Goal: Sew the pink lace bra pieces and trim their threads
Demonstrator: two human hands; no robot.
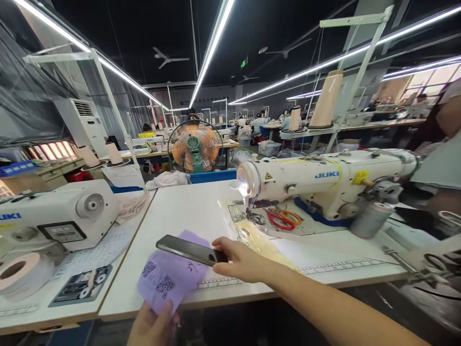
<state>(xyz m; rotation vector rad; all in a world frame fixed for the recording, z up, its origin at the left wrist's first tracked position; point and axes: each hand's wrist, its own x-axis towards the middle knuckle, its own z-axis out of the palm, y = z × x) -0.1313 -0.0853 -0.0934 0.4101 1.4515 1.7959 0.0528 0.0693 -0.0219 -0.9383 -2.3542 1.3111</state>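
Observation:
My left hand (154, 327) pinches the lower edge of a purple paper slip (180, 278) printed with two QR codes and a handwritten mark. Above the slip, my right hand (239, 259) grips one end of a dark smartphone (185, 249), with thumb and fingers closed on it. The phone is tilted and covers part of the slip from view. Both are held over the front of the white table (165, 211). A ruler strip (219, 283) runs along the table's front edge, partly hidden by my right forearm.
A white JUKI sewing machine (306, 178) stands at right, with red-handled scissors (279, 219) and a grey thread cone (370, 221). Another machine (61, 214) and a tape roll (25, 276) are at left. A fan (194, 145) stands behind the table. A person's arm (448, 115) shows far right.

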